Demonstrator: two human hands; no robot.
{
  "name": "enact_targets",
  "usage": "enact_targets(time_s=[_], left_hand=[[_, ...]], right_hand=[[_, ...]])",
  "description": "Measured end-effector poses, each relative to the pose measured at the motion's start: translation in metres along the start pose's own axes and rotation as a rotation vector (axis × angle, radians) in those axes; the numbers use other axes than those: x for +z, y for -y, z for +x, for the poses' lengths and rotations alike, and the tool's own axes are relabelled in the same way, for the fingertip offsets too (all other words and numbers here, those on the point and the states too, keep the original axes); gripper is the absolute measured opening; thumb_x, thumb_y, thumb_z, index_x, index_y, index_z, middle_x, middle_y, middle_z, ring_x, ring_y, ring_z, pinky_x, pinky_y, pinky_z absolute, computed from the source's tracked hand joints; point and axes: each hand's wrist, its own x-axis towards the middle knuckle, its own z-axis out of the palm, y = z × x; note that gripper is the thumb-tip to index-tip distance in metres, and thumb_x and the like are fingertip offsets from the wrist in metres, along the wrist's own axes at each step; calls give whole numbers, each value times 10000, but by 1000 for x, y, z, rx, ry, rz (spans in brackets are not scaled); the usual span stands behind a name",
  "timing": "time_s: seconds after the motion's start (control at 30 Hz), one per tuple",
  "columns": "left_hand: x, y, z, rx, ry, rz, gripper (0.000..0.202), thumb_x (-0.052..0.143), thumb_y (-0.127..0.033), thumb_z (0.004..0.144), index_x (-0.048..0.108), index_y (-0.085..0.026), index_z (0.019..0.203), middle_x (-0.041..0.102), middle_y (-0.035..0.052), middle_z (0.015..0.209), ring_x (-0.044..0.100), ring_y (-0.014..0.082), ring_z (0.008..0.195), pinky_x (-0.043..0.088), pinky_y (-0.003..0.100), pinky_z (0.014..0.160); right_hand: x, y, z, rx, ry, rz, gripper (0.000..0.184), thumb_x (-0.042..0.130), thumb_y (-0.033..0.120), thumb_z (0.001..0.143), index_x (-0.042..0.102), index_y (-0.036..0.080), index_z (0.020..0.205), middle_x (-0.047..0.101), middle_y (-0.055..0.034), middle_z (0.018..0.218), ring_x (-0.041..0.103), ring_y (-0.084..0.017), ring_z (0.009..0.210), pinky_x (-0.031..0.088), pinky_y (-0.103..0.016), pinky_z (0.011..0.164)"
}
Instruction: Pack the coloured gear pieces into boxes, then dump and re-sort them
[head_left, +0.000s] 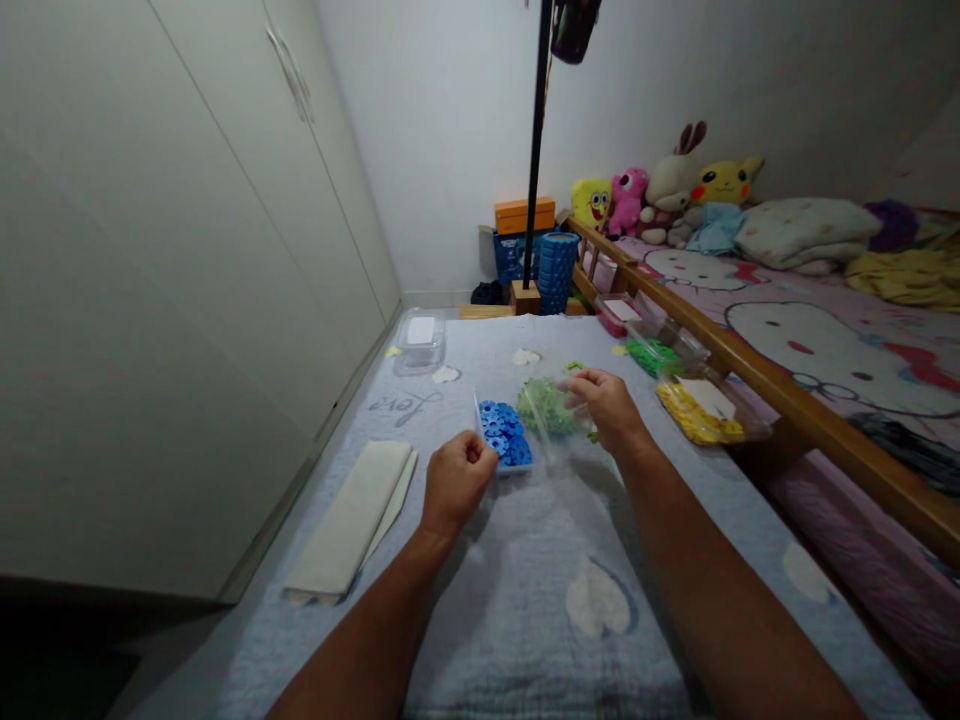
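A clear plastic box (513, 469) sits on the cloth-covered table, holding blue snowflake-shaped discs (504, 432). My left hand (459, 475) is closed in a pinch on the near left edge of this box. To the right, my right hand (602, 402) pinches the outer edge of the box's clear lid, which is swung open. Light green discs (550, 404) lie in a heap at that spot, seen through the transparent plastic, with a few loose ones beside my right fingers. Whether the lid touches the heap I cannot tell.
Along the right edge stand clear boxes of yellow pieces (696, 412), green pieces (654, 356) and red pieces (619, 313). An unfilled-looking clear box (421, 332) with a white label stands far left. A folded cream cloth (352, 525) lies left. A wooden bed rail (705, 310) borders the right.
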Motion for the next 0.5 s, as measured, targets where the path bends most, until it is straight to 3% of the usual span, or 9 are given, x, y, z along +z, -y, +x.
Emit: enact_targets(time_s=[0.1, 0.2, 0.37, 0.5], left_hand=[[-5, 6, 6, -23, -11, 48, 168, 564, -278, 720, 504, -219, 575, 505, -35, 542, 488, 140, 556, 315, 260, 578], [-9, 5, 9, -29, -20, 108, 171, 551, -278, 735, 483, -220, 589, 491, -41, 547, 481, 137, 562, 313, 255, 585], [-11, -4, 7, -7, 22, 254, 171, 622, -305, 736, 483, -223, 678, 521, -51, 600, 496, 136, 584, 290, 250, 598], [-11, -5, 8, -17, 46, 257, 143, 616, -272, 756, 481, -229, 738, 532, -54, 615, 512, 140, 583, 298, 247, 605]], right_hand=[[-19, -4, 4, 37, -66, 21, 226, 678, 380, 612, 590, 190, 698, 689, -27, 719, 508, -108, 492, 314, -229, 429], [-39, -15, 13, -21, -209, -62, 240, 636, 414, 657, 605, 186, 726, 695, -32, 719, 450, -90, 441, 286, -227, 415], [-66, -27, 46, -256, -501, -605, 227, 512, 323, 796, 673, 164, 792, 711, -89, 765, 582, -180, 649, 430, -288, 608], [-73, -24, 73, -235, -586, -978, 313, 430, 236, 891, 723, 125, 909, 742, -167, 878, 624, -231, 779, 433, -322, 700]])
